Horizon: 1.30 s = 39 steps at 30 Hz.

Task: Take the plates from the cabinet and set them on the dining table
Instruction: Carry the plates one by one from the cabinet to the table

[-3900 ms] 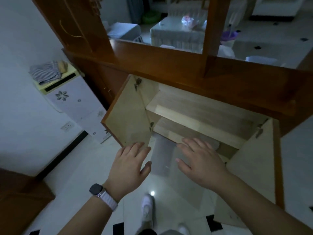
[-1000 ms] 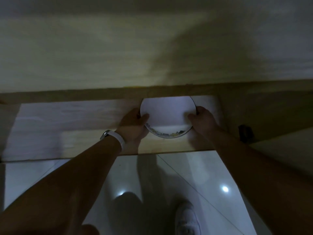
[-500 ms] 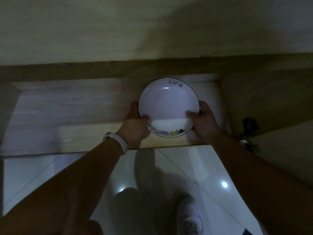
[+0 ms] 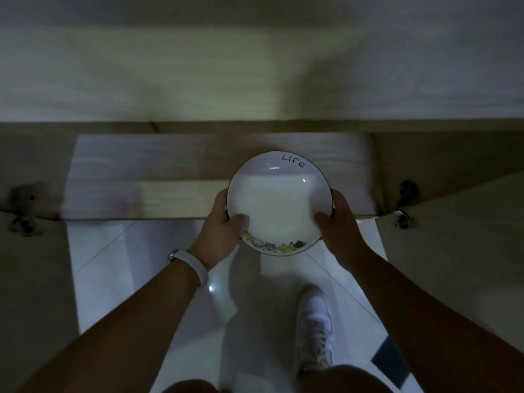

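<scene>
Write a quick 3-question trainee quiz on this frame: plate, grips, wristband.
1. Pick one. The plate is held by: A) one grip, B) both grips, C) no grip, it lies on the shelf.
2. True or false: the handwritten word on the plate's rim is at the edge nearest the person.
3. Fill in: the white wristband is on the ___ wrist.

Key
1. B. The left grip and the right grip each hold one side of the rim, thumbs on top.
2. False. The word is at the far edge; the near edge carries the coloured figures.
3. Left.
</scene>
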{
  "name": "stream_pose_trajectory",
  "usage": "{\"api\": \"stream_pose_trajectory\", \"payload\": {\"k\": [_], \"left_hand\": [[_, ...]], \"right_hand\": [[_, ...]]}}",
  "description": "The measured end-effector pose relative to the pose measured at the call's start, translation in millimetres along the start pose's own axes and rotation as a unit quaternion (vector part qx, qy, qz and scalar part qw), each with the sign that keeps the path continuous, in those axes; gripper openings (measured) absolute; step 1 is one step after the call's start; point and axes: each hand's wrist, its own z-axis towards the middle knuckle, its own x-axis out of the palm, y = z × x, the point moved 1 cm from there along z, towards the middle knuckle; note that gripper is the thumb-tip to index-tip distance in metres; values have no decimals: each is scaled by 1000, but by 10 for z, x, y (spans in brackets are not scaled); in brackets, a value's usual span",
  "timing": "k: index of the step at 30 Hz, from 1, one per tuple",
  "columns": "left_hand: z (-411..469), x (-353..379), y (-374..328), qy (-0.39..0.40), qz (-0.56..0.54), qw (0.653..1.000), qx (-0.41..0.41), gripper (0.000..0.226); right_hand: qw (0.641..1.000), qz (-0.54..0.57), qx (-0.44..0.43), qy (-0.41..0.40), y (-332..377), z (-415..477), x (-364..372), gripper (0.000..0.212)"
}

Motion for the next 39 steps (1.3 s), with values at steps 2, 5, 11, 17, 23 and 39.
{"api": "stream_pose_trajectory", "payload": {"k": [2, 5, 11, 17, 23, 39], "left_hand": [[-273, -43, -114, -1, -15, 1000, -14, 53], [-729, -98, -313, -17, -26, 999, -42, 54], [-1723, -171, -808, -54, -14, 997, -57, 55], [-2542, -268, -1693, -58, 12, 998, -34, 54], [-3305, -376, -2845, -40, -2, 999, 7, 55], [-5032, 186, -5179, 25, -99, 993, 65, 48]], "right_hand": [[1000, -27, 9, -2, 156, -283, 2, 51], [999, -33, 38, 4, 365, -715, -24, 53], [996, -41, 75, 29, 883, -1594, -76, 55], [996, -20, 85, 13, 1642, -2515, -201, 55], [997, 2, 62, -39, 2763, -3555, -400, 56], [985, 92, -45, -139, 4605, -5865, -1373, 52]]}}
